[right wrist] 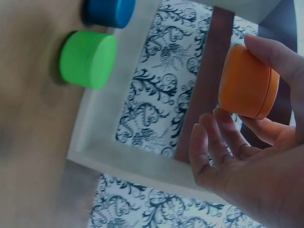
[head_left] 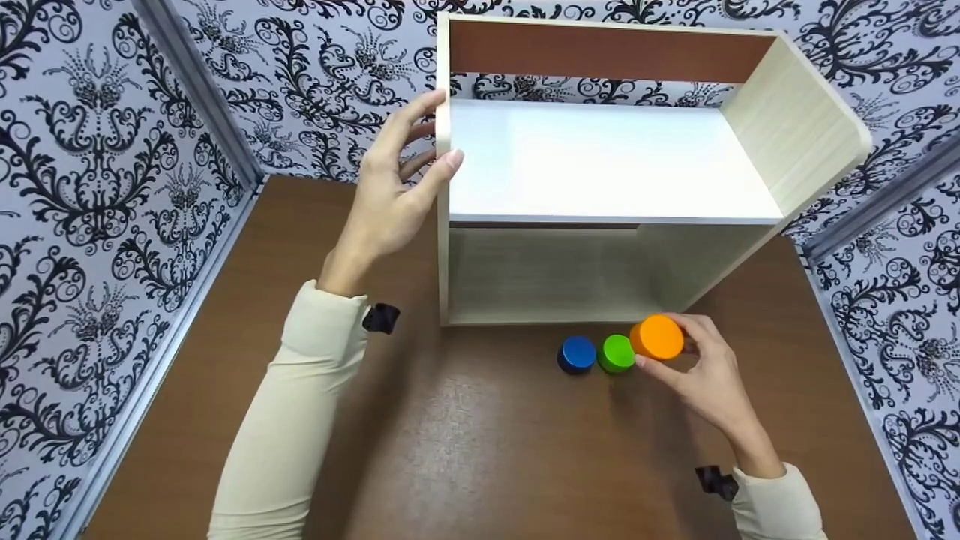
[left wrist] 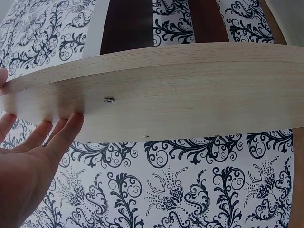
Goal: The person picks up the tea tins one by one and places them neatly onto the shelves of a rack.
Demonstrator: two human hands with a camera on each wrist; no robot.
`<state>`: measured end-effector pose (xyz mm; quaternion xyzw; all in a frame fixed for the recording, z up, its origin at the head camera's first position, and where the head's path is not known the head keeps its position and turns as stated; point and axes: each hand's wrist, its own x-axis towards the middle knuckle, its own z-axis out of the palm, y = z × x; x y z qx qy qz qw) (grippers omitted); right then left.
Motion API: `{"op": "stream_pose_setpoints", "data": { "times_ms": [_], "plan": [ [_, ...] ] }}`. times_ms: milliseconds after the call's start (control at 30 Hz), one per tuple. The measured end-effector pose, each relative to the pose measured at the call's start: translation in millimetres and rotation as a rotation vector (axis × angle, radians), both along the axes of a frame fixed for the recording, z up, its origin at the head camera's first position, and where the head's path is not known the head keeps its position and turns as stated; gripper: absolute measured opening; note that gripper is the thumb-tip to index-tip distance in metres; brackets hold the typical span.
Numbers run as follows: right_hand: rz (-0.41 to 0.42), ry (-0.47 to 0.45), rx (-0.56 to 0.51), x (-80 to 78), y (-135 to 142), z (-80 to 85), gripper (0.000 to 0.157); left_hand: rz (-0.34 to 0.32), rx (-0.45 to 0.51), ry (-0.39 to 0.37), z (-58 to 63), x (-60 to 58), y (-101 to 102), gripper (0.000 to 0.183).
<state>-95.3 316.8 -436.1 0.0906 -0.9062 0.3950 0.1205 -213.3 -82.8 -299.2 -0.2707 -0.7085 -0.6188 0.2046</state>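
My right hand (head_left: 709,375) pinches a small orange round lidded container (head_left: 657,337) between thumb and fingers, above the brown tabletop. The right wrist view shows a seam around this orange container (right wrist: 249,83), with some fingers spread below it. Beside it on the tabletop stand a green round container (head_left: 616,353) and a blue one (head_left: 577,355), in front of the pale wooden shelf unit (head_left: 540,319). At the upper left my left hand (head_left: 390,184) grips the unit's left side panel (head_left: 443,172), thumb at the front edge and fingers against the outer face (left wrist: 190,95).
A white middle shelf (head_left: 607,161) spans the unit above an open lower compartment (head_left: 547,274). Patterned wall panels (head_left: 97,225) with grey metal edging surround the brown tabletop (head_left: 480,442). The unit's right side panel (head_left: 810,127) rises near the right wall.
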Motion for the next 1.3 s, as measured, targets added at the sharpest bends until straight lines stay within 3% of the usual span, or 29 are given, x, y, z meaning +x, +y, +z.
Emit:
{"op": "stream_pose_setpoints", "data": {
  "times_ms": [667,1300],
  "plan": [
    [0.034,0.051,-0.037,4.5,-30,40.3,0.062,-0.010,0.019,-0.023,0.4,2.3,-1,0.056],
    [0.079,0.077,-0.107,4.5,-43,52.7,0.062,-0.008,0.019,-0.020,0.9,1.6,0,0.056]
  ]
}}
